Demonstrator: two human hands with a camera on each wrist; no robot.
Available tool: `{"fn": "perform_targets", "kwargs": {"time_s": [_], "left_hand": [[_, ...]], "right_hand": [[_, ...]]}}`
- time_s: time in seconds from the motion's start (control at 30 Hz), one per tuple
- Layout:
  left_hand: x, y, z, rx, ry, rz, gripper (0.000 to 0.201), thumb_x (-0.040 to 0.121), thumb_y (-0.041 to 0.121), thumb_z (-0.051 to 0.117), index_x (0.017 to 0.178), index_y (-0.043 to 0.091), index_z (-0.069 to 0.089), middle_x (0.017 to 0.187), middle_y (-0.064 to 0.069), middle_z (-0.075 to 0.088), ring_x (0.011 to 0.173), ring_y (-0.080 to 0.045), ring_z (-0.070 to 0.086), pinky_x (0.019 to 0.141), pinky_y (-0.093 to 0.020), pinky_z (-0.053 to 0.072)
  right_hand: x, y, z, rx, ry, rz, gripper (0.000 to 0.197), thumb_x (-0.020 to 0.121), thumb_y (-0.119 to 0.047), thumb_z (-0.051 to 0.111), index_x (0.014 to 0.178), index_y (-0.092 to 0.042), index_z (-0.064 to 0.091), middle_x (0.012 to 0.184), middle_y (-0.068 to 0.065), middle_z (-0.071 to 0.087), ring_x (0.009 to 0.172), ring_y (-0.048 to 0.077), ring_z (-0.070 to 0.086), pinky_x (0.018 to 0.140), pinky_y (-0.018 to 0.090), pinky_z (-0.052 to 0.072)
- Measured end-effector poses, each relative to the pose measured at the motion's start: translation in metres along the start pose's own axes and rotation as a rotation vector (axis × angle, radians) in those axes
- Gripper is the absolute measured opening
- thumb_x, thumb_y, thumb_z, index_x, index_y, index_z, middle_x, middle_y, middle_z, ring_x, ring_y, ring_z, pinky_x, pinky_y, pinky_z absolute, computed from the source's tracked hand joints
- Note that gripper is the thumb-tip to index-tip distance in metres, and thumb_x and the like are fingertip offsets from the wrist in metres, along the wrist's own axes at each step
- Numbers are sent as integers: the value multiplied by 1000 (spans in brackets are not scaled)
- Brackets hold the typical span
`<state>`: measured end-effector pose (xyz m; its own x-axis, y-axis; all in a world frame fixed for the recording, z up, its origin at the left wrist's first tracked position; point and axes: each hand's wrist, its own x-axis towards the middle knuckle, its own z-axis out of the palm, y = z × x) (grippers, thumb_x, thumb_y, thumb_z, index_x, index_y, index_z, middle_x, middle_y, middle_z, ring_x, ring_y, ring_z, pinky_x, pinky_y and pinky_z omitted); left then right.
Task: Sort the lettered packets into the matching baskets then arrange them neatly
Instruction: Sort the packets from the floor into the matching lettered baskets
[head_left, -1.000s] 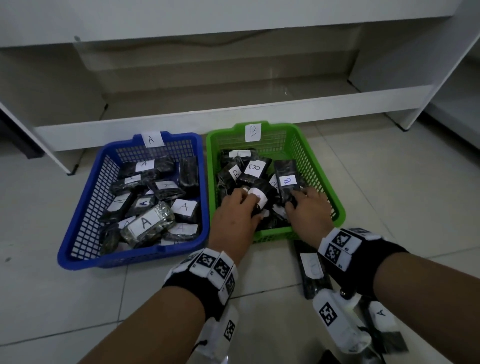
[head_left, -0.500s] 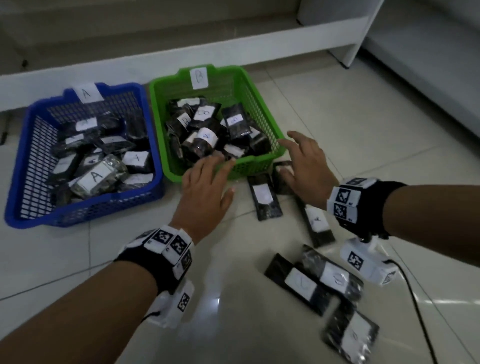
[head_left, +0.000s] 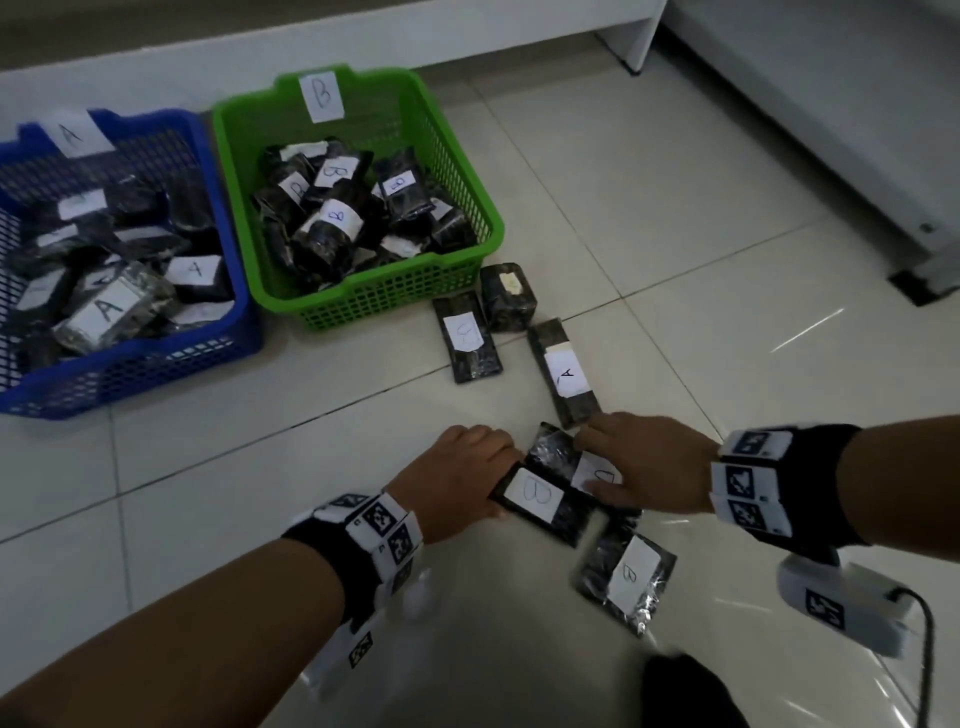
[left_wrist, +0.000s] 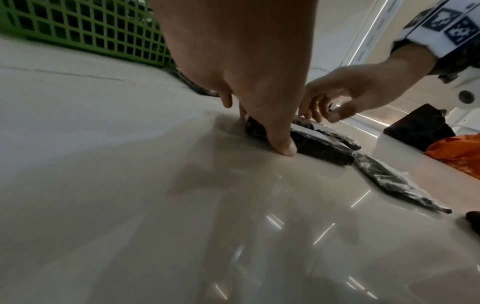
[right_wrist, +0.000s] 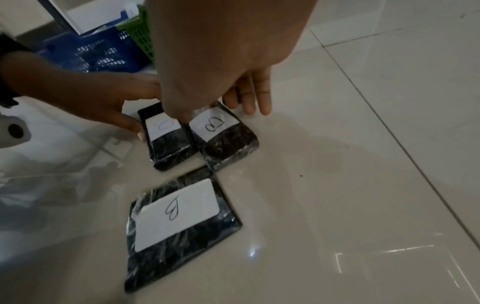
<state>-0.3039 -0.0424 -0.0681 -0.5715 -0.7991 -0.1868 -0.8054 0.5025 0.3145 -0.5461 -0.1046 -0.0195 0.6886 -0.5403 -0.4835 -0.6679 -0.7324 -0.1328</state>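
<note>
Two black packets labelled B lie side by side on the tiled floor. My left hand (head_left: 470, 467) pinches the end of the left B packet (head_left: 535, 499) (right_wrist: 166, 142), thumb (left_wrist: 283, 146) against its near edge and fingers curled over the far side. My right hand (head_left: 631, 454) rests on the right B packet (head_left: 597, 473) (right_wrist: 226, 137), fingers fairly straight past its far corner, thumb down between the two labels. A third B packet (head_left: 628, 577) (right_wrist: 179, 216) lies nearer me. The green basket (head_left: 395, 301) marked B and the blue basket (head_left: 156, 358) marked A both hold several packets.
An A packet (head_left: 563, 371) lies just beyond my right hand. Another labelled packet (head_left: 467, 340) and a short one (head_left: 506, 291) lie against the green basket's front right corner. White shelving runs along the back and right. Something orange (left_wrist: 457, 152) lies at the right.
Both hands left the green basket and came back toward me, down onto the two B packets on the floor. My view dropped from the baskets to the floor.
</note>
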Motion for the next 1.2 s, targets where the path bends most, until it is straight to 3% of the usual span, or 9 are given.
{"fn": "perform_targets", "kwargs": {"time_s": [0.2, 0.3, 0.47, 0.6, 0.7, 0.8, 0.93, 1.1, 1.2], "left_hand": [[-1, -9, -7, 54, 44, 94, 53, 82, 56, 58, 122, 22, 47, 120, 4, 49, 106, -15, 47, 93, -29, 36], [-9, -16, -10, 100, 118, 165, 47, 80, 53, 62, 112, 21, 50, 108, 3, 57, 92, -15, 54, 84, -27, 42], [-26, -51, -30, 179, 330, 183, 47, 84, 51, 50, 113, 14, 47, 101, -4, 60, 85, -18, 54, 82, -28, 36], [-32, -89, -58, 234, 545, -8, 51, 82, 48, 49, 114, 9, 44, 99, -11, 59, 87, -22, 45, 81, -32, 35], [-32, -114, -87, 207, 691, -237, 51, 80, 44, 49, 116, 8, 41, 99, -14, 56, 89, -24, 43, 82, -35, 36], [-26, -135, -113, 127, 778, -452, 51, 84, 42, 45, 122, 9, 37, 102, -14, 53, 90, -30, 49, 82, -41, 44], [-13, -164, -137, -49, 847, -673, 51, 91, 42, 51, 127, 8, 42, 105, -11, 58, 92, -30, 57, 78, -42, 49], [7, -200, -166, -218, 865, -843, 38, 89, 43, 52, 112, 16, 39, 100, -10, 60, 88, -32, 61, 76, -46, 51], [28, -218, -176, -310, 784, -883, 36, 89, 46, 50, 109, 20, 36, 99, -8, 62, 85, -31, 61, 76, -46, 51]], "right_hand": [[1, 4, 6, 114, -176, 46, 96, 82, -47, 63, 149, -23, -1, 142, 0, 31, 118, 19, 48, 88, 35, 48], [6, 1, 4, 192, -140, 41, 94, 80, -33, 67, 149, -20, 4, 142, 1, 31, 116, 20, 50, 89, 34, 47], [20, 1, -12, 238, 110, -12, 77, 74, -32, 62, 141, -22, 26, 126, -3, 36, 74, 11, 48, 58, 28, 44], [30, -8, -30, 270, 352, -22, 56, 70, -39, 52, 122, -33, 33, 103, -17, 36, 65, 5, 42, 48, 9, 24], [51, -14, -54, 266, 542, -6, 53, 67, -34, 57, 117, -30, 38, 104, -10, 52, 84, 8, 47, 57, 3, 30], [92, -16, -86, 357, 746, -34, 46, 75, -26, 59, 117, -22, 42, 117, 4, 51, 99, 14, 49, 81, 22, 41], [151, -11, -124, 387, 895, 156, 43, 74, -9, 70, 113, -7, 53, 112, 14, 48, 102, 30, 49, 85, 31, 39], [208, -16, -162, 593, 870, 419, 63, 68, -2, 73, 125, 3, 45, 117, 27, 41, 105, 41, 43, 92, 39, 37], [233, -16, -171, 664, 869, 435, 63, 76, -4, 70, 131, 2, 41, 124, 25, 36, 110, 39, 43, 98, 36, 37]]}}
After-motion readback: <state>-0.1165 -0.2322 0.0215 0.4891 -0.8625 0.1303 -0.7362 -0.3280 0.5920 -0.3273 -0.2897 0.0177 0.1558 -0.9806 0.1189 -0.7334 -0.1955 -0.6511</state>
